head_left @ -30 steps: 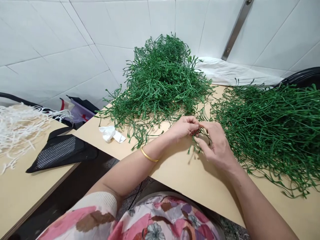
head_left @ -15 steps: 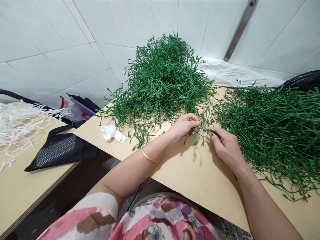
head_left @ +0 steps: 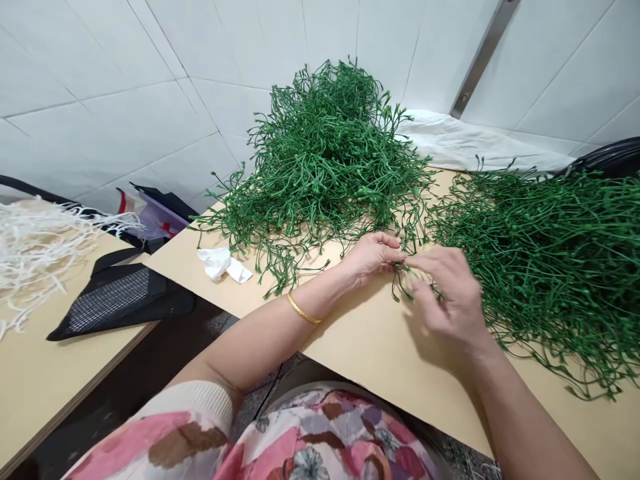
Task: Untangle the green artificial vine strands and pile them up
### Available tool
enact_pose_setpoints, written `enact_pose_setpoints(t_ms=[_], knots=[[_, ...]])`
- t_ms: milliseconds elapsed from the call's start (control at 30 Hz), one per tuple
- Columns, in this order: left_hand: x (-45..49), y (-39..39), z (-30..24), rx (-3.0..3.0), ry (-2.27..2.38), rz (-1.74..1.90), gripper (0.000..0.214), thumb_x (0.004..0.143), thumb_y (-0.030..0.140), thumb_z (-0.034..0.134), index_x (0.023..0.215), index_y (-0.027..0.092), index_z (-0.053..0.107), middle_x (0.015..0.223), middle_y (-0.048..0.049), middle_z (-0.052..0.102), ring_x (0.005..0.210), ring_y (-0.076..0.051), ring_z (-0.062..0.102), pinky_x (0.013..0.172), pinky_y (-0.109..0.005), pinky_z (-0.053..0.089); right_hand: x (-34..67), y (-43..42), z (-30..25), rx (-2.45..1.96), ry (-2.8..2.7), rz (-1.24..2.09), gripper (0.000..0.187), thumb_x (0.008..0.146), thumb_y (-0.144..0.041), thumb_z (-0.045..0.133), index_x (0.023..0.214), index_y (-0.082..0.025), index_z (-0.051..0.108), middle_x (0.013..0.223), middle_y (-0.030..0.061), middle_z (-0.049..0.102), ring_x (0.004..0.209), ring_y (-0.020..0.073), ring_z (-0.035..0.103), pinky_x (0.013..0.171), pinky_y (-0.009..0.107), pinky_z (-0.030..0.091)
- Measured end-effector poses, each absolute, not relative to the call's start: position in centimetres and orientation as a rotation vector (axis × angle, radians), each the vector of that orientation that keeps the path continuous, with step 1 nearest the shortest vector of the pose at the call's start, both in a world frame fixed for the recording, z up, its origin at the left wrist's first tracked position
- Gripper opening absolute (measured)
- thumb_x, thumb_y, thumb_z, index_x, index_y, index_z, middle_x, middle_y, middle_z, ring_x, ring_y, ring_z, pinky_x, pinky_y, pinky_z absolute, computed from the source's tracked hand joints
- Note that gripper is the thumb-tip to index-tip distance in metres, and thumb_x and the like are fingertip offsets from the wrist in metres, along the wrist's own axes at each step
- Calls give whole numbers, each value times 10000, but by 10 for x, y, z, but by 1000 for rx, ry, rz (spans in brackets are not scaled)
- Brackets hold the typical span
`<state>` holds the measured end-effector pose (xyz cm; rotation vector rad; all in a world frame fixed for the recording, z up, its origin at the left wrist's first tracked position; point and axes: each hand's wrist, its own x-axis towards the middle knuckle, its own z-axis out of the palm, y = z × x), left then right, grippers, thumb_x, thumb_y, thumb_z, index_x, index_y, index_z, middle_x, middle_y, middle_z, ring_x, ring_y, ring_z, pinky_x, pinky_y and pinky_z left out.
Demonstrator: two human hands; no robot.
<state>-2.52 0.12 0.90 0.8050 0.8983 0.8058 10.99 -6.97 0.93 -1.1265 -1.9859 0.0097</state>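
My left hand (head_left: 373,259) is closed in a pinch around a thin green plastic-looking stem (head_left: 397,288), whose curly ends hang below the fingertips. My right hand (head_left: 447,293), slightly blurred, meets it from the right with its fingers bent on the same stem, the fingertips of both hands almost touching. Just behind them rises a tall heap of green stems (head_left: 335,153) with small bud-like tips. A second, wider pile of green stems (head_left: 560,260) lies close to the right hand.
Crumpled white tissue (head_left: 223,264) lies on the tan tabletop (head_left: 360,340). On another table at left are white strands (head_left: 37,247) and a black mesh pouch (head_left: 115,300). A tiled wall (head_left: 240,40) stands behind, with white sheeting (head_left: 480,143) along its foot.
My right hand has moved up and left, its fingertips coming to the left hand's. The left hand has stayed nearly in place with the stem.
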Motion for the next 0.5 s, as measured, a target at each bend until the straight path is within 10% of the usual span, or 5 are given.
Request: enact_pose_setpoints(t_ms=[500], knots=[[-29, 8, 4, 714, 733, 772, 141, 658, 39, 606, 749, 126, 543, 599, 7, 566, 484, -54, 500, 499, -197, 394, 116, -57, -7, -1373, -1973, 197, 130, 782, -234, 527, 893, -196, 582, 880, 59, 598, 863, 204, 517, 775, 365, 421]])
